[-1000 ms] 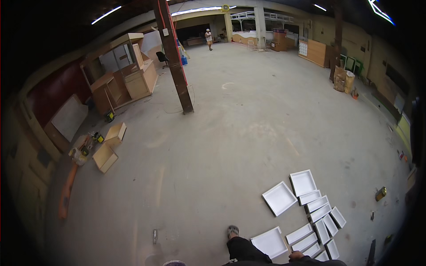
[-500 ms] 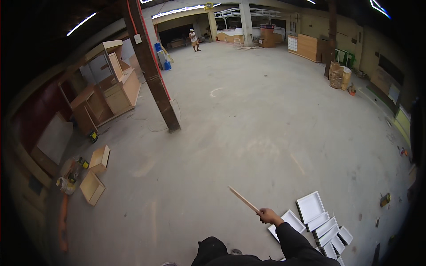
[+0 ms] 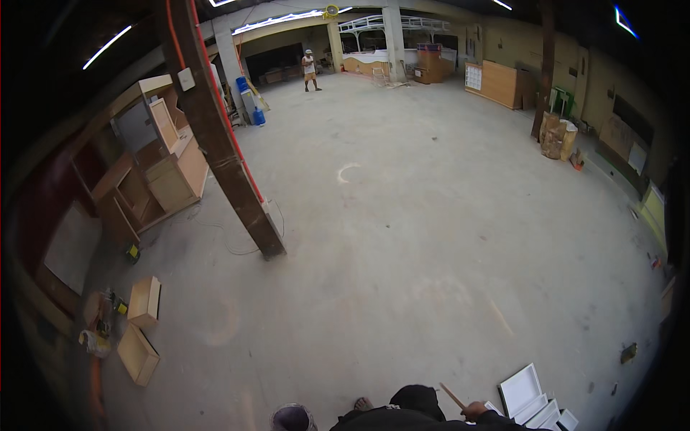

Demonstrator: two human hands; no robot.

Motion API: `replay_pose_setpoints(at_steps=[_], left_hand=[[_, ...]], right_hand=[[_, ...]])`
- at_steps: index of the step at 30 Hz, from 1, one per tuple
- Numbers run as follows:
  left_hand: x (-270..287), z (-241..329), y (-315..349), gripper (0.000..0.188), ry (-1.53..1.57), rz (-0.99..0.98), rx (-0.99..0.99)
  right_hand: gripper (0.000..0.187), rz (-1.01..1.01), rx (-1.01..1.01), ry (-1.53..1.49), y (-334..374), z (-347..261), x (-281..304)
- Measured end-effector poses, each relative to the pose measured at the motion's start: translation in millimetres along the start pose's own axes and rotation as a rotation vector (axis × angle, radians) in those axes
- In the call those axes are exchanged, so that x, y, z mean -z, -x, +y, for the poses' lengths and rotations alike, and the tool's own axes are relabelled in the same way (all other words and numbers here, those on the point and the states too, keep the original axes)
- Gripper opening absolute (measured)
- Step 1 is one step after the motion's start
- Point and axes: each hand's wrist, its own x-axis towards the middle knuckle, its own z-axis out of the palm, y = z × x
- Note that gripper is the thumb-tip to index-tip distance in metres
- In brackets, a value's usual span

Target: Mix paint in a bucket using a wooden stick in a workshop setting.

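My right hand (image 3: pixel 474 411) is low in the view, closed around one end of a thin wooden stick (image 3: pixel 452 395). The stick tilts up and to the left from my fingers. Just right of that hand lie several shallow white drawer-like trays (image 3: pixel 520 390) on the floor. At the lower edge, left of my foot (image 3: pixel 363 404), shows a round container with a dark purple inside (image 3: pixel 293 418); what supports it cannot be seen. My left hand is out of view.
A dark post (image 3: pixel 230 151) stands ahead on the left, a loose cable at its foot. Two open wooden boxes (image 3: pixel 138 355) lie left, below an unfinished wooden cabinet (image 3: pixel 172 176). A person (image 3: pixel 310 70) stands far off. Paper sacks (image 3: pixel 557 136) lean by the right post.
My right hand and the stick have dropped toward the lower edge. The view has shifted, so the trays sit lower. More of the round container now shows.
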Motion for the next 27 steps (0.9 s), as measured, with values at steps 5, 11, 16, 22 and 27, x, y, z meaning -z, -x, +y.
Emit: replay_pose_setpoints(at_steps=[5, 11, 16, 22, 27], left_hand=[[130, 32, -103, 0.060, -0.007, 0.097, 0.026], [180, 55, -227, 0.042, 0.650, 0.187, 0.489], [280, 94, -284, 0.052, -0.174, 0.031, 0.006], [326, 139, -373, 0.045, -0.102, -0.134, 0.028], [389, 164, -473, 0.041, 0.151, -0.205, 0.192]], right_hand=[[0.018, 0.354, 0.517, 0.467, -97, 15, 5], [0.017, 0.083, 0.675, 1.072, -210, -153, 77], [0.027, 0.356, 0.509, -0.051, -187, -498, 246], [0.019, 0.398, 0.905, -0.201, -187, -807, 389], [0.018, 0.302, 0.754, -0.217, -236, -913, 420]])
